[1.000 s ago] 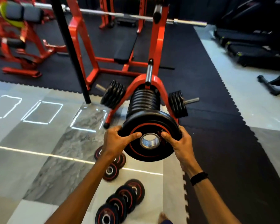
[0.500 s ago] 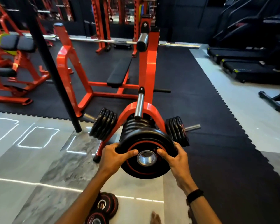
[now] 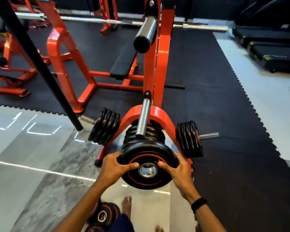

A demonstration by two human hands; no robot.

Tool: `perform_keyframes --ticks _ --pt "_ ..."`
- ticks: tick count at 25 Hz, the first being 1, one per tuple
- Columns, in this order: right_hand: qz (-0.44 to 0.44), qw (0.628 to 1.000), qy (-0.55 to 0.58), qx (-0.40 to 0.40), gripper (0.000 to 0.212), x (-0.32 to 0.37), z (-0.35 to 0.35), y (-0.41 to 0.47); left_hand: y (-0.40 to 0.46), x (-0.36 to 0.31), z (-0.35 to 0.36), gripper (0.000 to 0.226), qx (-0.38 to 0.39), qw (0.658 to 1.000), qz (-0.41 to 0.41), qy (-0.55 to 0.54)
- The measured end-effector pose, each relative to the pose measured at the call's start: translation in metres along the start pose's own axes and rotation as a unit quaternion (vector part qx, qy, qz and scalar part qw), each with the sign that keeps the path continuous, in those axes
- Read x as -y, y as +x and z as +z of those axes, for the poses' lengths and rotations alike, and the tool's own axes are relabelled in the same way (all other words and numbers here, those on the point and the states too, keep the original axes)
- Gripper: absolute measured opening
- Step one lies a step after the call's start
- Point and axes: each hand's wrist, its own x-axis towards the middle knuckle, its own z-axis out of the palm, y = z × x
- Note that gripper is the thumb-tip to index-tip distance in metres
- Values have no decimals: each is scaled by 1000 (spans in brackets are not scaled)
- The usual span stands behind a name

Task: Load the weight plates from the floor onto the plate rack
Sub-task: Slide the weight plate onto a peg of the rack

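I hold a black weight plate (image 3: pixel 144 180) with a red ring and a steel centre hole upright in front of me. My left hand (image 3: pixel 115 166) grips its left rim and my right hand (image 3: pixel 177 171) grips its right rim, thumbs on the face. Right behind it stands the orange plate rack (image 3: pixel 159 114), with a stack of black plates (image 3: pixel 144 136) on its low front peg. A bare chrome peg (image 3: pixel 143 119) juts toward me just above that stack. Loose plates (image 3: pixel 104 215) lie on the floor by my feet.
Side pegs of the rack carry plates at the left (image 3: pixel 105 126) and right (image 3: pixel 189 139). A higher chrome peg (image 3: pixel 146 32) sticks out at the top. A slanted black post (image 3: pixel 37 64) stands left. An orange bench press (image 3: pixel 124 62) sits behind, treadmills (image 3: pixel 271 54) at far right.
I have stepped closer to the rack and the view has tilted up. The plate in both hands has come nearer to the stack on the front peg. Fewer floor plates show.
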Motion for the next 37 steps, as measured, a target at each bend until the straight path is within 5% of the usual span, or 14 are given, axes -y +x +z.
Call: perform_keyframes --ticks 10,21,37 --pt "51 997 -53 -36 60 -33 48 81 105 39 -21 37 58 997 -41 8" --pt "36 990 -134 -24 43 -34 47 125 164 46 -19 61 124 991 -4 57" --pt "-3 990 -139 -16 42 -38 38 159 198 34 -15 62 126 987 35 95"
